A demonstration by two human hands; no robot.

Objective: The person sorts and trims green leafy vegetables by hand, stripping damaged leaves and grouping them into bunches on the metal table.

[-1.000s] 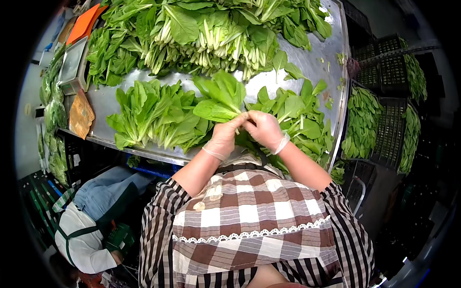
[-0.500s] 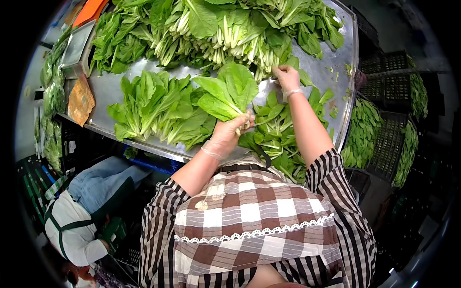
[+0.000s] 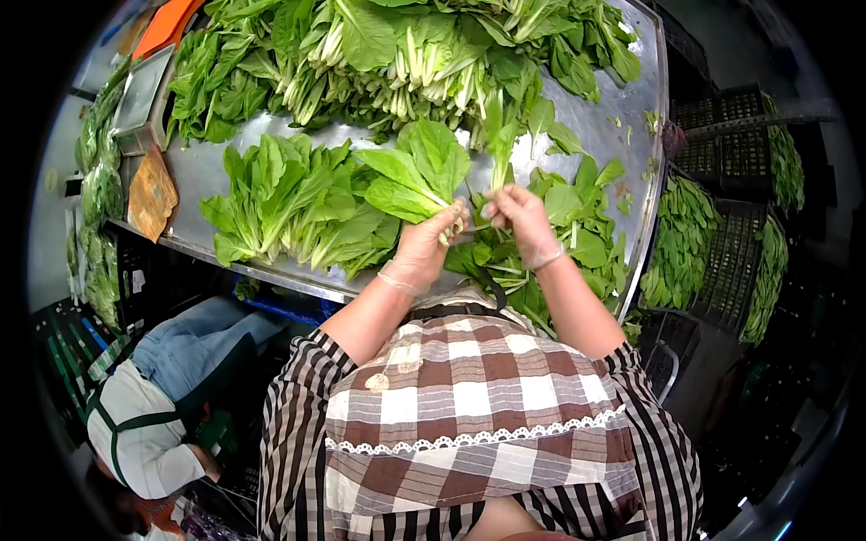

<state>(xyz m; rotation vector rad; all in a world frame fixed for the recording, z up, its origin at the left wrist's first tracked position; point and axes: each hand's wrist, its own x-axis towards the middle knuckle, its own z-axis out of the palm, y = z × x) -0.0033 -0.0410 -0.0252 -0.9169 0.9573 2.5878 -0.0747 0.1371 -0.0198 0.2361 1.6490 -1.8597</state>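
The fingers of the left hand point(image 3: 422, 251) are curled closed around the stem ends of a bunch of leafy greens point(image 3: 417, 176), whose broad leaves fan up and away above the tabletop. Just beside it, the fingers of the right hand point(image 3: 525, 224) pinch the base of a narrow leafy stalk point(image 3: 500, 149) that points away from the body. Both hands wear thin clear gloves, wrists close together, elbows spread and forearms angling inward in front of a checked apron point(image 3: 469, 397).

The tabletop point(image 3: 188, 185) is shiny metal with a raised edge. A left pile point(image 3: 289, 203) and a right pile point(image 3: 586, 212) of greens flank the hands, and a large heap point(image 3: 388, 68) lies beyond them. At the left end are a brown piece point(image 3: 153, 194), a metal box point(image 3: 142, 99) and something orange point(image 3: 169, 27).

Farther out, black crates point(image 3: 727, 257) with greens stand at the right; bagged greens point(image 3: 95, 216) line the left. A co-worker point(image 3: 149, 415) in jeans bends at lower left, near a pale label point(image 3: 137, 280) too small to read.
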